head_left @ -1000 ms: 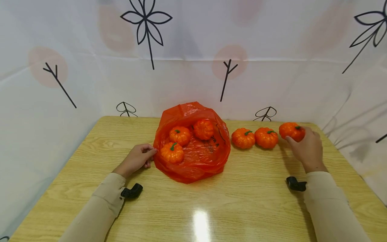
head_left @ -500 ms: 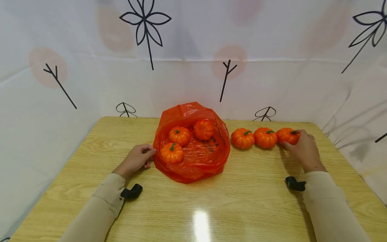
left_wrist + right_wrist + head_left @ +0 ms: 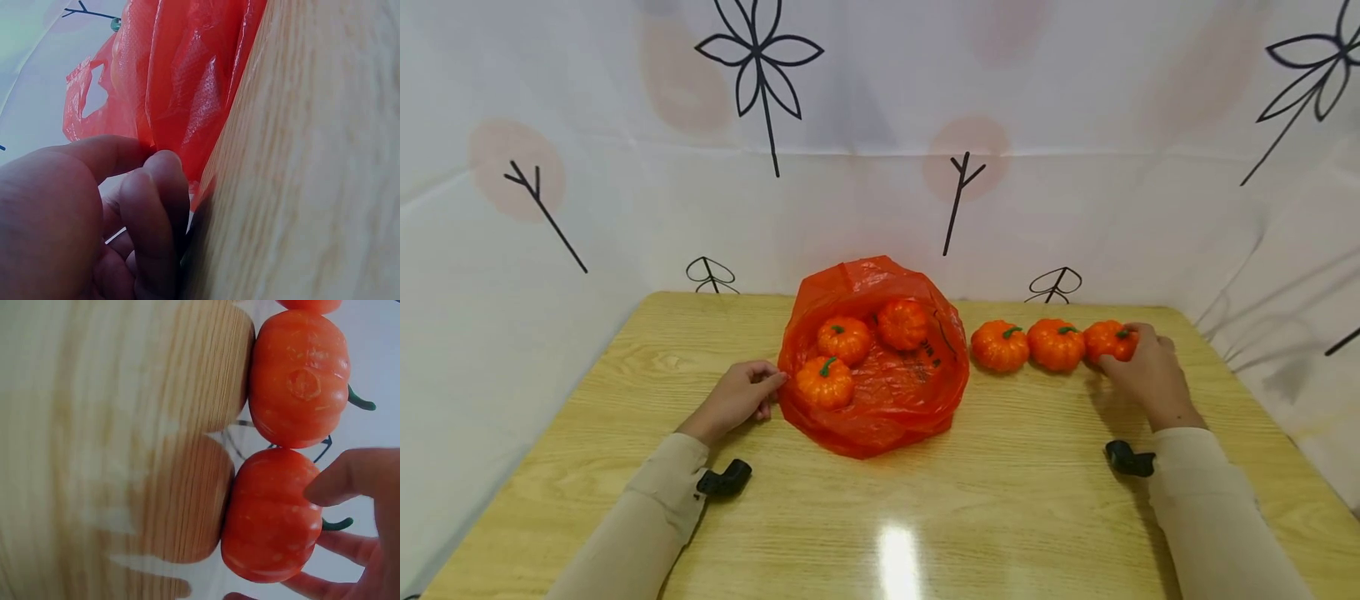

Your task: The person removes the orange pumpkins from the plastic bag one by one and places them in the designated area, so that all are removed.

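A red plastic bag (image 3: 895,433) stands with its mouth wide on the table, three small orange pumpkins (image 3: 825,385) with green stems inside it. At the bag's left side my left hand (image 3: 739,398) pinches its edge between thumb and fingertips; the left wrist view shows the fingers (image 3: 165,169) at the red plastic (image 3: 194,94). To the right of the bag, three more pumpkins line up side by side. My right hand (image 3: 1150,375) grips the rightmost pumpkin (image 3: 269,515), thumb on its near side and fingers behind, and this pumpkin stands against the middle one (image 3: 300,378).
The wooden table (image 3: 1000,500) ends at the back against a white patterned cloth (image 3: 865,200), which also hangs at both sides. The leftmost pumpkin of the row (image 3: 1000,346) sits close beside the bag. A black camera mount (image 3: 1127,458) sticks out at the right wrist.
My right hand has brought its pumpkin left and down to the end of the row, beside the middle one. The left hand and the bag have stayed in place.
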A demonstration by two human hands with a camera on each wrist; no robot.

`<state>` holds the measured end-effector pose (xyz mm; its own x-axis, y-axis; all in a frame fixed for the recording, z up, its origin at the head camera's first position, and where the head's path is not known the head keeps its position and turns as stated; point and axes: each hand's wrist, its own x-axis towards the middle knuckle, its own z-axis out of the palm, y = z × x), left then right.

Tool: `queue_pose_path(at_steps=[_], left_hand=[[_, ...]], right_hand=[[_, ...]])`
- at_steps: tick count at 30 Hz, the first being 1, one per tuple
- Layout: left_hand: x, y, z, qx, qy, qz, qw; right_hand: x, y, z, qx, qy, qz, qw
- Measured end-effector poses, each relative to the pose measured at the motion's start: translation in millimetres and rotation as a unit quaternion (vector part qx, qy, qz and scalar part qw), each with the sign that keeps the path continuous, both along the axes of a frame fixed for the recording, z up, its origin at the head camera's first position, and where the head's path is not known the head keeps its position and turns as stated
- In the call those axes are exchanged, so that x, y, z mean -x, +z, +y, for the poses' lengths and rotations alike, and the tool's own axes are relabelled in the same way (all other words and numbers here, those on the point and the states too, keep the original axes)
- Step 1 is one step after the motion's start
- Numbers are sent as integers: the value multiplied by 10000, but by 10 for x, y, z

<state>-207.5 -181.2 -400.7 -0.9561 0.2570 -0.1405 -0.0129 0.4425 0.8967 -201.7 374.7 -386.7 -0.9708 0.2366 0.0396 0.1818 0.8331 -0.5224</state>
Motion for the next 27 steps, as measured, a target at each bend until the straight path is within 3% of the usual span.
queue_pose_path(at_steps=[4, 7, 9, 12, 14, 18, 23, 27], left_hand=[[66, -139, -45, 51, 8, 76, 10000], [116, -237, -73, 29, 14, 97, 9999], [131, -263, -80, 7, 18, 100, 9999], [135, -271, -82, -31, 67, 64, 10000], [134, -271, -83, -30, 67, 63, 10000], [131, -263, -81, -39, 77, 56, 9999], [68, -115, -32, -16, 37, -8, 10000], [26, -41, -11, 2, 14, -27, 10000]], right_hand=[[5, 21, -44, 76, -100, 182, 9998], [2, 30, -144, 194, -354, 942, 9947], [3, 27, -247, 245, -434, 1827, 9819], [7, 24, -433, 252, -268, 3068, 9511], [9, 31, -553, 220, -19, 3541, 9349], [4, 59, -764, 311, 336, 3824, 9229], [-56, 96, -985, 263, 727, 3816, 9211], [-96, 95, -1154, 208, 1023, 3636, 9257]])
